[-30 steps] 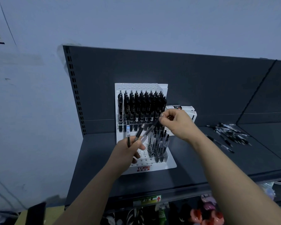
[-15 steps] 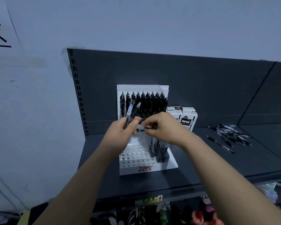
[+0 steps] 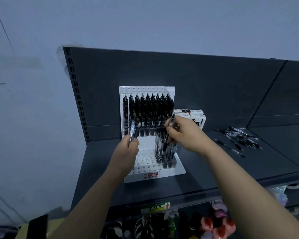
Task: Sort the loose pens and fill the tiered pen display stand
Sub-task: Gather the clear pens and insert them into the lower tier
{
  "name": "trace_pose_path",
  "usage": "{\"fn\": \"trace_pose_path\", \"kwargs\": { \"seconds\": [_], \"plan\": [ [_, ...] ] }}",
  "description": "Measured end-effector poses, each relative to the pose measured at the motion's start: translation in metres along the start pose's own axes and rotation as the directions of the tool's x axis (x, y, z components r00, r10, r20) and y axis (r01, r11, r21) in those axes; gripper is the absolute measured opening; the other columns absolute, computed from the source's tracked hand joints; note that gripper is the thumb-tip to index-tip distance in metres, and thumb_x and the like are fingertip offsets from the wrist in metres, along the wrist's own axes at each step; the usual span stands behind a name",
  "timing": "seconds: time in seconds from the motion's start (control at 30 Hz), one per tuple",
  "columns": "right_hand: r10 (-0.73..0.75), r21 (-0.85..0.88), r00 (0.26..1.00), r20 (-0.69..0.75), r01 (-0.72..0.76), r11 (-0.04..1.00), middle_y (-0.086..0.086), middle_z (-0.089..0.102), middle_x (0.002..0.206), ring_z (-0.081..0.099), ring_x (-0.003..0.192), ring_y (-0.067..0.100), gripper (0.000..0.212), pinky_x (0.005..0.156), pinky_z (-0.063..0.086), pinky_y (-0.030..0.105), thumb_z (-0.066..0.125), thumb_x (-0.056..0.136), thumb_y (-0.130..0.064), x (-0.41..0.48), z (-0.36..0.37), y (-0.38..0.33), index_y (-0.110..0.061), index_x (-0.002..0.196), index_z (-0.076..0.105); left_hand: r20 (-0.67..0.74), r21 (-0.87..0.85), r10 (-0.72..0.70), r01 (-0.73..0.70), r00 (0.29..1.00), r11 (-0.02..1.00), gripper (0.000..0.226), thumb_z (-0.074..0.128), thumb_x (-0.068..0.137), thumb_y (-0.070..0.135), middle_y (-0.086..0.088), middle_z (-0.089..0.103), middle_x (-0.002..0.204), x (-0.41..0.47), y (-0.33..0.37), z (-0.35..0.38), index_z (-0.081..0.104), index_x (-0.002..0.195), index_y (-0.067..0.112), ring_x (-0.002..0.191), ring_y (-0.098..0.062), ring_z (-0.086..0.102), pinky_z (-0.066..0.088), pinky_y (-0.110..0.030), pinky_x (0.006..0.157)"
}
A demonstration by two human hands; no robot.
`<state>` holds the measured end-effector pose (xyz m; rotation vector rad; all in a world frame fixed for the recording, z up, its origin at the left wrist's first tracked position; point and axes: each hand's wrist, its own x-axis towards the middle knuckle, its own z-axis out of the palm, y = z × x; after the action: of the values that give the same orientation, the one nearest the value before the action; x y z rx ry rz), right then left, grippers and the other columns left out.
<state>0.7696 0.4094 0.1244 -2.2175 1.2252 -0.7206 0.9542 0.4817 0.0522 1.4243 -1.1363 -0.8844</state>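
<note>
While the left grip (image 3: 126, 152) clasps two pens (image 3: 133, 129), right grip (image 3: 185, 133) pinches one pen (image 3: 172, 120) at the stand (image 3: 162, 175)

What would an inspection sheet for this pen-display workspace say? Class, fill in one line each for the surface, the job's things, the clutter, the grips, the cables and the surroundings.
Surface: dark shelf, carrying everything.
Job's things: white stand; upper tier packed with black pens; lower tier has clear pens at its right, bare holes at its left; loose pens heaped on the shelf farther right.
Clutter: pen boxes behind the stand's right edge.
Grips: left hand holds two pens upright; right hand pinches one pen over the lower tier.
Cables: nothing seen.
Surroundings: pale wall behind; goods on the rack below.
</note>
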Motion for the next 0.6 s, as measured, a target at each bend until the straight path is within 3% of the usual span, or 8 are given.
{"fn": "trace_pose_path", "kwargs": {
  "seconds": [0.2, 0.33, 0.47, 0.6],
  "plan": [
    [-0.018, -0.087, 0.999, 0.036, 0.021, 0.996, 0.000, 0.068, 0.073, 0.065, 0.059, 0.015, 0.021, 0.057, 0.048, 0.028, 0.059, 0.092, -0.012, -0.002, 0.016, 0.009, -0.027, 0.099, 0.046, -0.009, 0.012, -0.034, 0.034, 0.999, 0.999, 0.020, 0.042, 0.097, 0.025, -0.006, 0.038, 0.071, 0.001, -0.005, 0.003, 0.045, 0.085, 0.009, 0.055, -0.017, 0.027, 0.024, -0.028, 0.046],
    [-0.026, -0.116, 0.998, 0.052, 0.032, 0.993, -0.001, 0.068, 0.077, 0.067, 0.062, 0.016, 0.011, 0.065, 0.055, 0.037, 0.052, 0.097, -0.016, -0.003, 0.020, 0.012, -0.025, 0.100, 0.048, -0.028, 0.015, -0.050, 0.050, 0.998, 0.999, 0.027, 0.045, 0.095, 0.026, -0.003, 0.041, 0.068, 0.002, -0.007, 0.000, 0.047, 0.092, 0.000, 0.053, -0.016, 0.030, 0.027, -0.028, 0.047],
    [-0.053, -0.083, 0.997, -0.057, 0.048, 0.995, 0.002, 0.069, 0.076, 0.066, 0.060, 0.017, 0.010, 0.066, 0.056, 0.038, 0.051, 0.097, -0.016, 0.000, 0.013, 0.011, -0.025, 0.099, 0.052, -0.045, 0.056, -0.029, 0.031, 0.999, 0.998, 0.024, 0.047, 0.096, 0.028, 0.000, 0.049, 0.069, 0.002, -0.008, -0.002, 0.061, 0.092, 0.009, 0.053, -0.014, 0.038, 0.034, -0.029, 0.052],
    [-0.059, -0.148, 0.998, -0.020, 0.056, 0.987, 0.002, 0.069, 0.080, 0.066, 0.064, 0.020, 0.002, 0.070, 0.055, 0.043, 0.052, 0.096, -0.020, 0.003, 0.017, 0.013, -0.021, 0.097, 0.052, -0.036, 0.095, 0.018, -0.014, 0.999, 0.995, 0.027, 0.046, 0.096, 0.027, -0.001, 0.053, 0.066, 0.000, -0.007, -0.003, 0.061, 0.092, 0.005, 0.053, -0.015, 0.041, 0.037, -0.031, 0.054]
  ]
}}
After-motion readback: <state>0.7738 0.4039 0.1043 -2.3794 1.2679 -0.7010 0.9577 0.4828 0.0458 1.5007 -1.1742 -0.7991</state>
